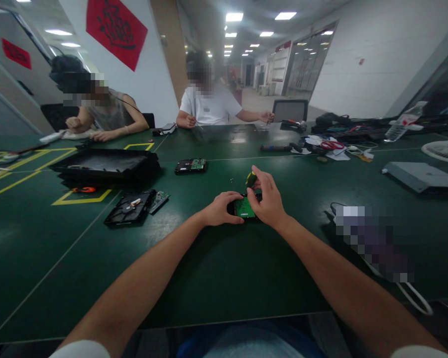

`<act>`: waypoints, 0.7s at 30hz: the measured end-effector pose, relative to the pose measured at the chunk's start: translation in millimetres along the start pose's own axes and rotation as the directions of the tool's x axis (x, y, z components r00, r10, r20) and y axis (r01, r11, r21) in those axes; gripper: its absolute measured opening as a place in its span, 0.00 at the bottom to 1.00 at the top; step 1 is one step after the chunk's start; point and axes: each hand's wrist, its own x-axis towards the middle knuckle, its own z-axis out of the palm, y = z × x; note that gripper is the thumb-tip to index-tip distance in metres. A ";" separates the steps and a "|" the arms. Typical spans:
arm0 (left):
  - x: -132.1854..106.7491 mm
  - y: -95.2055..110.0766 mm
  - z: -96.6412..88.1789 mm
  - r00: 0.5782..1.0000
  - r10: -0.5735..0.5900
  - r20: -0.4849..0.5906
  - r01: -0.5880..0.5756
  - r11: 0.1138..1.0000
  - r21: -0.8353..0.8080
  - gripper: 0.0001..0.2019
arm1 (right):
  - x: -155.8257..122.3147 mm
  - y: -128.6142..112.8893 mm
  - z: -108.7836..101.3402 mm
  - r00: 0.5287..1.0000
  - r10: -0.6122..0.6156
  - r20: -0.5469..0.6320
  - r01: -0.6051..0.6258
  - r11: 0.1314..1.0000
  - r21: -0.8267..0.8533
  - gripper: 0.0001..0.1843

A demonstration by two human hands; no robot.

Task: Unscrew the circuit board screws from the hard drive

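A hard drive [244, 209] lies on the green table in front of me, its green circuit board facing up. My left hand [223, 209] grips the drive's left end, thumb on the near edge and fingers on the far edge. In my right hand [268, 198] is a screwdriver [251, 179] with a yellow and black handle, held upright over the board. My fingers close around the handle; the tip is hidden behind them. Just beyond the drive, a few tiny screws [231, 179] lie on the table.
Another hard drive [190, 166] lies farther back. To the left are an opened black casing [130, 208], a loose circuit board [159, 202] and stacked black trays [106, 166]. A silver box [423, 176] and a blurred item with a strap [373, 243] sit right. Two people sit across.
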 end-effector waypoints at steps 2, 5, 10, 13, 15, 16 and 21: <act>0.5 -0.8 0.5 1.000 0.000 0.001 0.000 1.000 -0.006 0.44 | -0.2 0.2 0.3 1.000 0.003 -0.001 -0.003 1.000 -0.002 0.36; 0.9 -2.7 1.6 1.000 0.008 -0.012 -0.008 1.000 -0.011 0.44 | -0.1 1.1 -0.2 1.000 0.001 -0.020 -0.001 1.000 -0.030 0.35; 0.2 -2.1 1.5 1.000 0.018 -0.011 -0.018 1.000 0.001 0.43 | -0.1 1.3 -0.7 1.000 -0.005 -0.021 0.004 1.000 -0.022 0.34; -0.5 1.0 0.3 1.000 0.013 -0.015 -0.013 1.000 -0.004 0.43 | -0.5 1.1 0.2 1.000 0.005 -0.017 -0.005 1.000 -0.006 0.35; -0.7 2.3 -0.1 1.000 0.014 -0.016 -0.015 1.000 -0.003 0.42 | -0.5 1.0 0.3 1.000 0.005 -0.024 -0.005 1.000 -0.011 0.35; -0.7 2.4 -0.2 1.000 0.015 -0.017 -0.015 1.000 -0.002 0.42 | -0.5 0.8 0.1 1.000 0.002 -0.031 -0.003 1.000 -0.019 0.34; 0.0 -0.3 0.5 1.000 0.020 -0.011 -0.020 1.000 0.001 0.43 | -0.2 -0.9 -1.2 0.999 -0.013 -0.035 0.012 1.000 -0.025 0.34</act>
